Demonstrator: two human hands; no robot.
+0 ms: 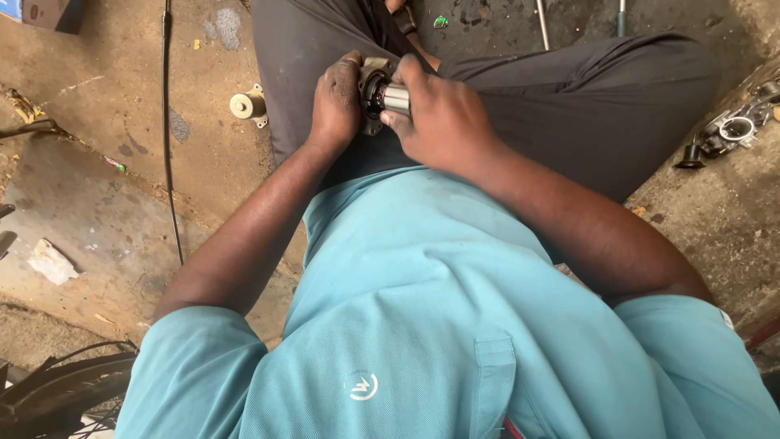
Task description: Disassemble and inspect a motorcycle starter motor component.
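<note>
Over my lap, my left hand [337, 102] clamps the housing [372, 81]; my right hand [439, 118] pinches the steel cylinder [396, 99]. Heavy, rigid, probably greasy; best gripped by the flange.

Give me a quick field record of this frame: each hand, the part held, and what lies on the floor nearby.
left hand: cups the round housing from its left side
right hand: grips the shiny metal cylinder seated in the housing
where: over the person's lap
floor, left: small cream cylindrical part, black cable, crumpled white scrap
floor, right: cluster of metal parts
</note>
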